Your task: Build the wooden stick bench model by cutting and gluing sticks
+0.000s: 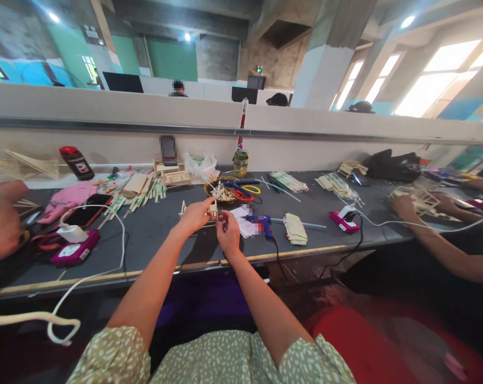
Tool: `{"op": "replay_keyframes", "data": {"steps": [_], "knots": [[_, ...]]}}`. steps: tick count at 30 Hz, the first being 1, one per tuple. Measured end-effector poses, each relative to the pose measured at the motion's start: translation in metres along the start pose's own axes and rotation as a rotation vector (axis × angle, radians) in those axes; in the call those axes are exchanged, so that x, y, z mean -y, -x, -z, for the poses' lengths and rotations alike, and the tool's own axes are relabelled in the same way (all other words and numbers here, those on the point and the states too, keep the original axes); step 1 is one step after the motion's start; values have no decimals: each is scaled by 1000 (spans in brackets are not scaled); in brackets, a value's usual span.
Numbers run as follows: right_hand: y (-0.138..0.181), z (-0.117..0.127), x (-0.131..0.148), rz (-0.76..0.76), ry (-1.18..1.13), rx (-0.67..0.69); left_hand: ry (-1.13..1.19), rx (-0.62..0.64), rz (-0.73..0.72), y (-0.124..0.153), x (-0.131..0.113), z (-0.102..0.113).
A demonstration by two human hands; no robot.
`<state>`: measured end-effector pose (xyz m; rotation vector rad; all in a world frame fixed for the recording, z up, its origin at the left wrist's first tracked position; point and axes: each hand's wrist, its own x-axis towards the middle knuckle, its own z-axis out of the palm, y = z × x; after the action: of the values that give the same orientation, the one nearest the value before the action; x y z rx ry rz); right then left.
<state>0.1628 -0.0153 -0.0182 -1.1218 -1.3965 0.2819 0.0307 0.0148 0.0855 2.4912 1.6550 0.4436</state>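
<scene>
A small frame of thin wooden sticks stands on the dark tabletop in front of me, partly hidden by my hands. My left hand reaches over it with fingers closed on its upper part. At the frame's right side is my right hand, its fingers curled in and close to the sticks; what they pinch is too small to make out. White paper sheets lie just right of my right hand. On them rests the tip of a blue glue gun. Behind the frame, a basket holds short wooden pieces.
Pliers with red and yellow handles lie by the basket. Right of the glue gun is a folded cloth. Purple power sockets with white cables flank the workspace. A bottle stands behind. Other people's hands work at both sides.
</scene>
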Motion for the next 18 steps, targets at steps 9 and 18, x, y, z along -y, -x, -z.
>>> {"op": "replay_keyframes", "data": {"steps": [9,18], "knots": [[0,4,13,104,100,14,18,-15,-15,2,2,-1],[-7,-5,16,93,130,19,5,-7,-79,2,6,-2]]}}
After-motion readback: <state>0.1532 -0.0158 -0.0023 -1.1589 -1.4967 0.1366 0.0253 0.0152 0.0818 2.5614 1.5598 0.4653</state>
